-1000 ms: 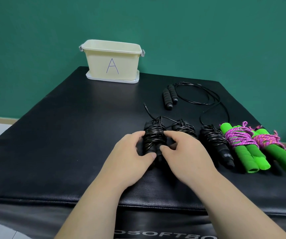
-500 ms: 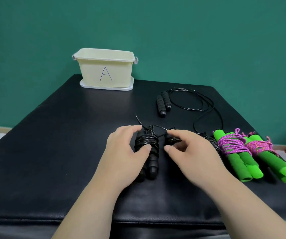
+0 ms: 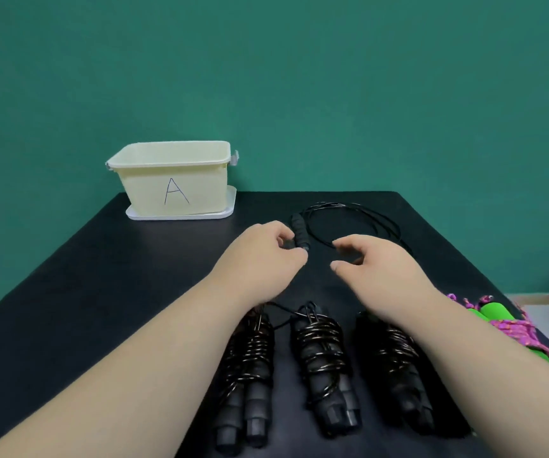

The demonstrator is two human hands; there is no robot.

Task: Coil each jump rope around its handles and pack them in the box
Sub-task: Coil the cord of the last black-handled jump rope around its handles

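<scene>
At the centre of the frame, the left hand (image 3: pixel 260 256) has its fingers curled at the near end of the black handle (image 3: pixel 300 233) of the uncoiled jump rope, thumb and forefinger touching that end. Whether they actually grip it cannot be told, and only 1 handle shows beside the hand. That rope's thin black cord (image 3: pixel 359 209) lies in loose loops on the black mat (image 3: pixel 101 292), just right of the handle. The right hand (image 3: pixel 379 266) hovers beside the cord, its fingers loosely bent and holding nothing.

Toward the upper left, at the far edge of the mat, stands the cream box (image 3: pixel 147 190), marked with a letter A and resting on its white lid (image 3: pixel 180 215), well apart from both hands.

Along the bottom, 3 black ropes lie side by side, each wound around its handles: the left bundle (image 3: pixel 250 375), the middle bundle (image 3: pixel 324 365) and the right bundle (image 3: pixel 395 368), which is partly hidden under the right forearm. At the right edge lies a green-handled rope (image 3: pixel 511 330) wrapped in pink cord.
</scene>
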